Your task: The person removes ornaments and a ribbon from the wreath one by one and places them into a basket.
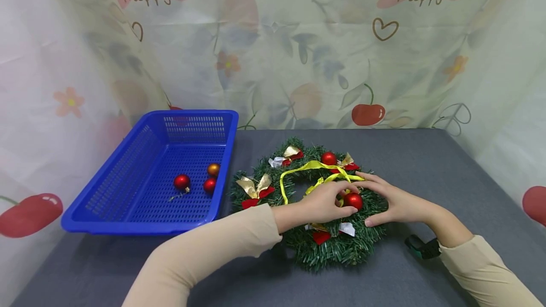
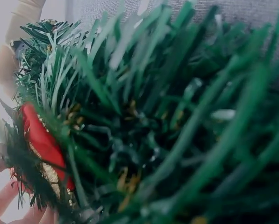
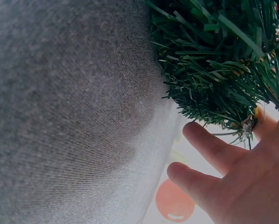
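Note:
A green Christmas wreath (image 1: 337,250) lies on the table, with red-and-gold bows (image 1: 257,190) and a yellow ribbon (image 1: 304,167) across its opening. My left hand (image 1: 322,201) reaches over the wreath and holds a red ball ornament (image 1: 353,201) at its right side, thumb below and fingers above. Opposite it, my right hand (image 1: 396,203) is spread at the wreath's outer right edge, thumb and fingers apart. In the right wrist view, the right hand's fingers (image 3: 214,147) extend beside the needles. A second red ball (image 1: 329,158) sits at the wreath's back.
On the left stands a blue plastic basket (image 1: 141,228) holding two red balls (image 1: 182,182) and an orange-gold ball (image 1: 213,170). Grey cloth (image 1: 409,155) covers the table. A dark strap-like item (image 1: 422,247) is by the right wrist. A printed curtain (image 1: 273,60) hangs behind.

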`<state>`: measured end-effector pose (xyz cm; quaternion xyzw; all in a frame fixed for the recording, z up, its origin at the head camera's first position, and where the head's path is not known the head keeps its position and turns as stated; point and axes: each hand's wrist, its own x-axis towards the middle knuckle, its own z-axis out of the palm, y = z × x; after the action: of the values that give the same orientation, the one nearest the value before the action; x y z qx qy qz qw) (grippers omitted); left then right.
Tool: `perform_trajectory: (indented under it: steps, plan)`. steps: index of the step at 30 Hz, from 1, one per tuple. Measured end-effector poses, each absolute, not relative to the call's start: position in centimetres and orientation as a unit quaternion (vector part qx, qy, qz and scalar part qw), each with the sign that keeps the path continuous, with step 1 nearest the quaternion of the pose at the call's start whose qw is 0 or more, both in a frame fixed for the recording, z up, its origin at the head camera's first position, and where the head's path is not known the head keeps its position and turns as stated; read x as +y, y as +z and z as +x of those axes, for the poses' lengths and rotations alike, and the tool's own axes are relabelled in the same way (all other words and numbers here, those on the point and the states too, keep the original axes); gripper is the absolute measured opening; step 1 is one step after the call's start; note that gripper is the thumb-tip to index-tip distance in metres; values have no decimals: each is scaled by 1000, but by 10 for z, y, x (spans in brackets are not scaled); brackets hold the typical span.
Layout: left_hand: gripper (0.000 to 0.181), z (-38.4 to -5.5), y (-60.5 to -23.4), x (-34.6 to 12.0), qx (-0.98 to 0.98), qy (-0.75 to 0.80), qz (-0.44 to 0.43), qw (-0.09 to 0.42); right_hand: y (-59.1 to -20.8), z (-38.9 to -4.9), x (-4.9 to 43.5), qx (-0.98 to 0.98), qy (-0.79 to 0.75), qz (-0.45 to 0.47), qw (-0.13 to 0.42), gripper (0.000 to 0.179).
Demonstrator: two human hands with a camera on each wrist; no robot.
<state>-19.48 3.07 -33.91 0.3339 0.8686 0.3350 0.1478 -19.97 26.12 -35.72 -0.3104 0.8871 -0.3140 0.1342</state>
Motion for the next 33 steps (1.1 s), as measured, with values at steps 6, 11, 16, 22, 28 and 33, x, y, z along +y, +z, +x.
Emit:
perform_trajectory:
  steps: [6,11,16,22,28,33]
  plan:
    - [39,-195,-342,33,875,316,341,135,-358,-199,262,887,-314,-312,133,75]
    - [37,-197,-341,31,874,313,342,145,-358,-199,262,887,-315,-310,135,77]
    - [38,-198,-340,28,876,303,341,159,-358,-199,261,886,-315,-313,132,77]
    - [39,-199,-337,22,875,297,338,177,-358,-200,261,884,-315,-321,127,76]
    - [39,-198,-333,15,874,296,341,180,-358,-200,261,884,-315,-321,128,75]
    - [39,-198,-329,11,873,301,340,181,-359,-200,261,884,-315,-321,129,74]
